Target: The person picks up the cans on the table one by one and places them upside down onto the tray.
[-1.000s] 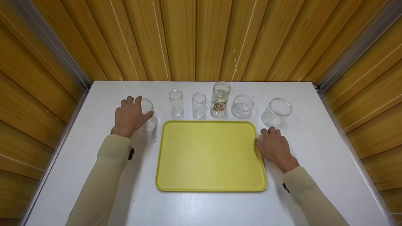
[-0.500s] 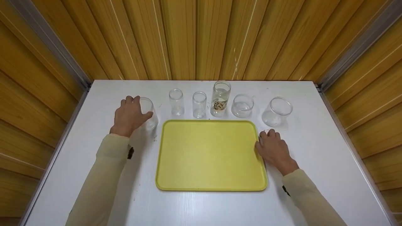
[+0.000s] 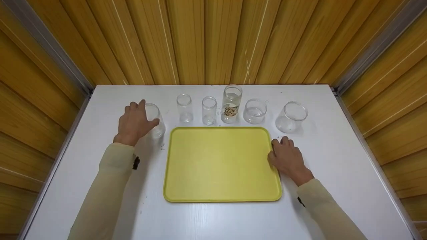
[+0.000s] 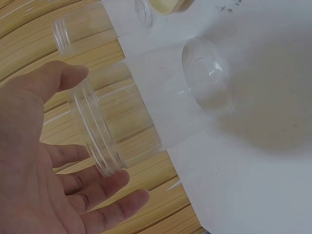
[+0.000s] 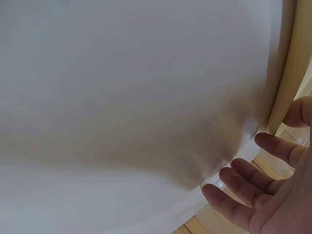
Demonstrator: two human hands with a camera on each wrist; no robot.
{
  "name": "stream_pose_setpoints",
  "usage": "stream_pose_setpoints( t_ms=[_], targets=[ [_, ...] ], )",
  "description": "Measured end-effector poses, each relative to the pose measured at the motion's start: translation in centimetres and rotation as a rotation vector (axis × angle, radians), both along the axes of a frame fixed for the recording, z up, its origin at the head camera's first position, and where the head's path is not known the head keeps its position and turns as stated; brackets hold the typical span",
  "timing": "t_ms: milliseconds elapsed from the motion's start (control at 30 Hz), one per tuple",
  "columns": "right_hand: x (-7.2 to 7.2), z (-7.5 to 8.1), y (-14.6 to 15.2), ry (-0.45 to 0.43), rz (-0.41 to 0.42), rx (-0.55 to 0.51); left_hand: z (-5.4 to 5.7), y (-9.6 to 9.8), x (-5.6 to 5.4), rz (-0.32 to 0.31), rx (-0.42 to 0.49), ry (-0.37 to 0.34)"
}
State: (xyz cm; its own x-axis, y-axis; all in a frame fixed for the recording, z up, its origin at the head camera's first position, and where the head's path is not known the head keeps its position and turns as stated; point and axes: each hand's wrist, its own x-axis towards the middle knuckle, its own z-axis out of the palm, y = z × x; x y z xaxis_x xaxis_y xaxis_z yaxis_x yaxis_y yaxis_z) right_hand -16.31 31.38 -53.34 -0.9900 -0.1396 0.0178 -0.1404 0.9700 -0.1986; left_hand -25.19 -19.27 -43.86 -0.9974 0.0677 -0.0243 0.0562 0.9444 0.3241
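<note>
In the head view my left hand [image 3: 133, 123] is at the mouth of a tall clear jar [image 3: 157, 125] standing at the left of a row. The left wrist view shows the thumb and loosely bent fingers on either side of the jar's threaded rim [image 4: 100, 131]; whether they touch it is hard to tell. My right hand [image 3: 287, 158] lies by the right edge of a yellow tray [image 3: 222, 166]. Its thumb is at the tray's rim [image 5: 287, 73] in the right wrist view, and the fingers are relaxed, with their tips near the white tabletop [image 5: 122, 73].
Behind the tray stand two slim clear jars, one left [image 3: 185, 108] and one right [image 3: 209, 111], a tall patterned jar [image 3: 231, 105], a low round jar [image 3: 255, 111] and a wide jar [image 3: 291, 117]. Wood-patterned walls [image 3: 213, 40] close off the back and sides.
The view has shifted slightly. My left hand's fingers look a little more spread at the jar, and my right hand has slid slightly down the tray's edge. The jars and tray stay put.
</note>
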Motion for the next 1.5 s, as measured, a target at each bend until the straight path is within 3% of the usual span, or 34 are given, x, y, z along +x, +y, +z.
stream_pose_setpoints(
  t_ms=[700,1067,1500],
  targets=[
    [0.0,-0.1,-0.1,0.036,0.012,0.029,0.0,-0.4,0.1,0.029,0.056,0.012],
    [0.1,-0.3,0.0,0.069,0.034,0.027,0.2,-0.5,0.7,0.031,0.173,0.062],
    [0.2,-0.6,0.0,0.116,0.036,0.016,0.6,-0.1,1.0,0.048,0.253,0.073]
  ],
)
